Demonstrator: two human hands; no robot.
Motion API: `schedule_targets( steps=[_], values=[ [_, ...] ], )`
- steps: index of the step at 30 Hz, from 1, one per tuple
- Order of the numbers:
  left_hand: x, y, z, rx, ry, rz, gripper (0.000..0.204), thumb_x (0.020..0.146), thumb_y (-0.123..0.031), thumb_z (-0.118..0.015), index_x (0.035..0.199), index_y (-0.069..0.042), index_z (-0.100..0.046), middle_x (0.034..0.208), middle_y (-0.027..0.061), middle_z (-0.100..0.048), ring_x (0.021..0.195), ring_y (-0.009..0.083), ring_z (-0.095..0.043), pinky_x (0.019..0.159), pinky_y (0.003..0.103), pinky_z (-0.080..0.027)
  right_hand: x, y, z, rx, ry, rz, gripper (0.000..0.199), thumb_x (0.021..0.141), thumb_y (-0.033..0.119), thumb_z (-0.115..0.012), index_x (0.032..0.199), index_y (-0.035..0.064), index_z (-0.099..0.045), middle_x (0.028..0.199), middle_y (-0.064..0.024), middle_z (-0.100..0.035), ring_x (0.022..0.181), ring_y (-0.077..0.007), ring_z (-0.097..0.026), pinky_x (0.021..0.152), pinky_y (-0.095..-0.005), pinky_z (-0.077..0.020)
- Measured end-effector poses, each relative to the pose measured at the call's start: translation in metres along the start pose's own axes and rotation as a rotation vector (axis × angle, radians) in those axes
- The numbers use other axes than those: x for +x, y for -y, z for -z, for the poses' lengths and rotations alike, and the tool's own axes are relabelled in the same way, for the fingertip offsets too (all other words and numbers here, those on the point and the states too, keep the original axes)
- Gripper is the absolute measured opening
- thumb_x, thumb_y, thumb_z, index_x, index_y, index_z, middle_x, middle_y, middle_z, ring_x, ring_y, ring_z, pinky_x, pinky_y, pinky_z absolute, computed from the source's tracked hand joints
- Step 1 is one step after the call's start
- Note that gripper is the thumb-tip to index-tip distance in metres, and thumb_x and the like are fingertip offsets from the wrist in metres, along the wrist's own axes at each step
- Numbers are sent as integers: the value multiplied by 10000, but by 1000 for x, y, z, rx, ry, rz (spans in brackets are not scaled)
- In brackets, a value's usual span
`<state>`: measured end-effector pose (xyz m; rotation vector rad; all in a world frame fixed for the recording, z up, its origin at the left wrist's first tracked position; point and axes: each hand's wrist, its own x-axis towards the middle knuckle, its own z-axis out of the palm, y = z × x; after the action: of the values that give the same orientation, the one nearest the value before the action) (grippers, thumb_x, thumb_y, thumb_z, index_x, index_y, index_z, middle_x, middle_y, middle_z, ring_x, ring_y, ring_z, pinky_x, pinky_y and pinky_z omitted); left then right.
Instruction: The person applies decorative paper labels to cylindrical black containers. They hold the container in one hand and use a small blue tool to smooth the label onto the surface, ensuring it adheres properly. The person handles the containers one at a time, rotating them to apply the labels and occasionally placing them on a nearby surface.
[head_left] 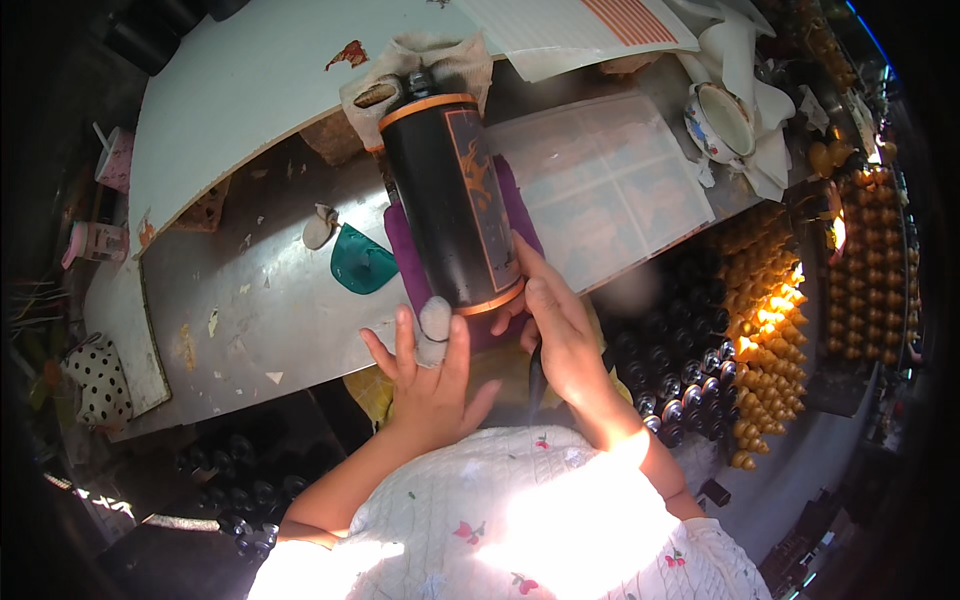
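A large black cylindrical bottle point(435, 210) with orange bands and an orange-outlined picture panel lies on a purple cloth point(405, 255), its neck on a pale crumpled cloth point(455, 60) at the far end. My right hand point(562, 335) touches the near right end of the bottle with its fingers. A slim dark pointed tool point(537, 385) sticks out below that hand's curled fingers. My left hand point(430, 385) is spread open near the bottle's near end, a grey-white cover point(434, 325) on one finger. Whether its fingertips touch the purple cloth is unclear.
A green scraper-like piece point(362, 260) lies left of the bottle on the metal table point(285, 330). Translucent sheets point(620, 170) lie to the right, beside a patterned enamel bowl point(718, 122). Stacked rows of dark and golden pieces point(775, 350) stand beyond the right edge.
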<state>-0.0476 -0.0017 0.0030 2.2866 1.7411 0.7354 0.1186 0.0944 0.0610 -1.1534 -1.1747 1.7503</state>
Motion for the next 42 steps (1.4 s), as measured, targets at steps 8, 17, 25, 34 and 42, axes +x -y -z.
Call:
schedule_targets(
  steps=[8, 17, 25, 34, 42],
  values=[
    [8, -1, 4, -55, 34, 71, 1125, 714, -458, -813, 1579, -52, -220, 1616, 245, -194, 1478, 533, -126, 1064, 767, 80, 9, -14, -11, -70, -65, 94, 819, 936, 202, -699, 1530, -109, -228, 1172, -149, -583, 904, -148, -596, 828, -285, -496],
    [14, -5, 5, 32, 9, 43, 1079, 764, -482, -724, 1569, 14, -202, 1615, 269, -173, 1467, 558, -123, 1090, 755, 56, 7, -6, -8, -177, -50, 44, 791, 950, 184, -671, 1535, -101, -220, 1161, -141, -586, 911, -139, -591, 814, -275, -501],
    [17, -9, 4, -76, -37, 82, 1117, 680, -437, -839, 1568, -65, -272, 1582, 212, -275, 1464, 524, -175, 1073, 764, 62, 7, -10, -11, -100, -66, 61, 780, 948, 137, -653, 1538, -104, -204, 1150, -137, -582, 912, -138, -588, 829, -274, -501],
    [20, -10, 3, -76, -53, 82, 1116, 668, -425, -849, 1563, -66, -286, 1581, 202, -275, 1464, 515, -179, 1084, 757, 60, 3, 9, -10, -127, -39, 10, 685, 966, 158, -450, 1538, -118, -192, 1128, -152, -579, 853, -178, -588, 816, -303, -492],
    [27, -15, 5, -49, -41, 81, 963, 682, -365, -848, 1524, -199, -412, 1587, 225, -237, 1451, 516, -202, 1086, 757, 21, 2, 14, -10, -131, -50, 22, 665, 966, 142, -432, 1532, -124, -205, 1138, -153, -575, 859, -178, -583, 819, -305, -490]
  ],
)
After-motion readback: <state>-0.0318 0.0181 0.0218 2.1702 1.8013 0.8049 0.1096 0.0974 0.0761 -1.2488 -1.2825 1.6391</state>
